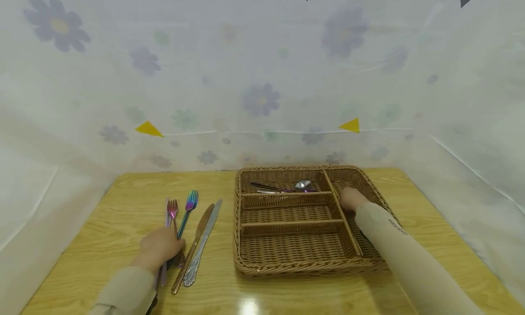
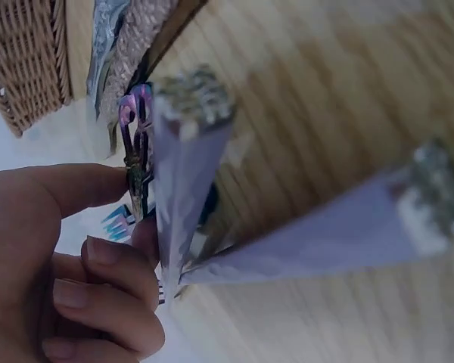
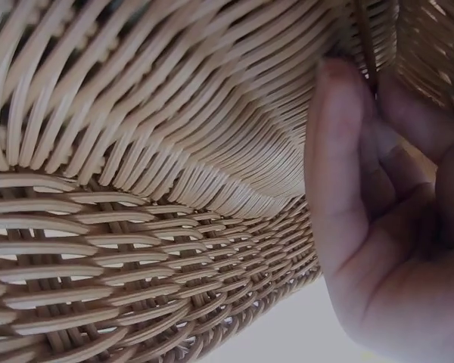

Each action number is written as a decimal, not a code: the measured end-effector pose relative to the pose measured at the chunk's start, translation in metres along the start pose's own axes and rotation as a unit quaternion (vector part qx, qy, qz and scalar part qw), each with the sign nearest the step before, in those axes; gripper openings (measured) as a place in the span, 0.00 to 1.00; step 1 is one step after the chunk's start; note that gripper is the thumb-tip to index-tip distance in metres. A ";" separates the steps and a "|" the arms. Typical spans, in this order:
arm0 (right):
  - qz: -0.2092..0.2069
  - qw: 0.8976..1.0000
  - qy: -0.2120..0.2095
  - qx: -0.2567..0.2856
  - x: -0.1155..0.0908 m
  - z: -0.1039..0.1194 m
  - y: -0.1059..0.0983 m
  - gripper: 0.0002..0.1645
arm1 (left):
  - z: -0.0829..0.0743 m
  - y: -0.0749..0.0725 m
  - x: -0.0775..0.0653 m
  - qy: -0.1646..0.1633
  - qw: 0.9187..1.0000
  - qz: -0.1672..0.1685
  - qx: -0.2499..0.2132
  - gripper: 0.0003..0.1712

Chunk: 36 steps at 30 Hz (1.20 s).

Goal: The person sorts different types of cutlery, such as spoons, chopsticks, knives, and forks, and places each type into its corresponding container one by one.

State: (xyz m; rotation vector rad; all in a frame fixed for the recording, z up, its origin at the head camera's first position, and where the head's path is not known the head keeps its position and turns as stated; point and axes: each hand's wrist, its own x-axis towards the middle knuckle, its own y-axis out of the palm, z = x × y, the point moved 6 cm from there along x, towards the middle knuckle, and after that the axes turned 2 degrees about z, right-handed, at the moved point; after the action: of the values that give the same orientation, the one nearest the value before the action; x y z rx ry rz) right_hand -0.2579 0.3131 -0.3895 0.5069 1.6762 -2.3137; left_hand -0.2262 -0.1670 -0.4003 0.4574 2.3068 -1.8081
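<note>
- Left hand [image 1: 161, 246] is over on the near left of the wooden table [image 1: 123, 205]. Thumb and index fingertip are pinched on an ornate iridescent handle [image 2: 141, 144], the other fingers folded in toward the palm. Can't tell which piece of cutlery that handle belongs to, sorry.
- Around that hand there's a rosy fork [image 1: 172, 208] and, just right of it, a rainbow fork [image 1: 191, 202], tines facing the far side. The hand hides part of them.
- A couple of lilac sticks [image 2: 183, 181] with rough, glittery ends show up big and blurry in the left wrist view.
- Right of the forks: a copper-coloured knife [image 1: 194, 249] and a silver knife [image 1: 208, 230], side by side on a slant. Silver's the one further right, with the fancy patterned handle.
- The wicker tray [image 1: 237, 214] sits right of centre: three compartments near-to-far on its left, one long one down its right.
- Far left compartment has a silver spoon [image 1: 303, 184] and a dark slim handle [image 1: 268, 186] in it.
- Right hand [image 1: 352, 199] is down in the long right compartment, beside the divider [image 1: 343, 214]. Fingers bent, thumb and index close together at a thin dark strip [image 3: 365, 38]; can't tell whether they've actually got hold of it.
</note>
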 end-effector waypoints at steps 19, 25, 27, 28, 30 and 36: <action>-0.050 0.998 0.036 -0.022 -0.005 -0.009 -0.012 0.16 | -0.014 0.007 0.009 -0.008 0.997 -0.036 0.070 0.15; -0.070 0.996 0.027 -0.042 -0.005 -0.004 -0.015 0.20 | -0.020 0.008 0.012 0.004 0.995 -0.049 0.089 0.09; -0.075 0.996 0.022 -0.042 -0.005 -0.002 -0.016 0.24 | -0.021 0.008 0.012 0.007 0.995 -0.050 0.088 0.10; -0.077 0.996 0.021 -0.042 -0.006 -0.002 -0.016 0.25 | -0.022 0.008 0.012 0.009 0.995 -0.046 0.087 0.10; -0.082 0.996 0.017 -0.044 -0.006 -0.001 -0.018 0.27 | -0.023 0.007 0.012 0.017 0.996 -0.041 0.083 0.10; -0.091 0.995 0.015 -0.043 -0.009 0.002 -0.023 0.28 | -0.029 0.003 0.014 0.052 0.996 -0.028 0.067 0.10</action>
State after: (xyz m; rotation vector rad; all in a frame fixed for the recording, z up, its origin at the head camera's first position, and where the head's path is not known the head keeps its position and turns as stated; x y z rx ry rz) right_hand -0.2587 0.3182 -0.3655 0.3887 1.8999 -2.3550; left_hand -0.2368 -0.1367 -0.4008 0.5251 2.2953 -2.0211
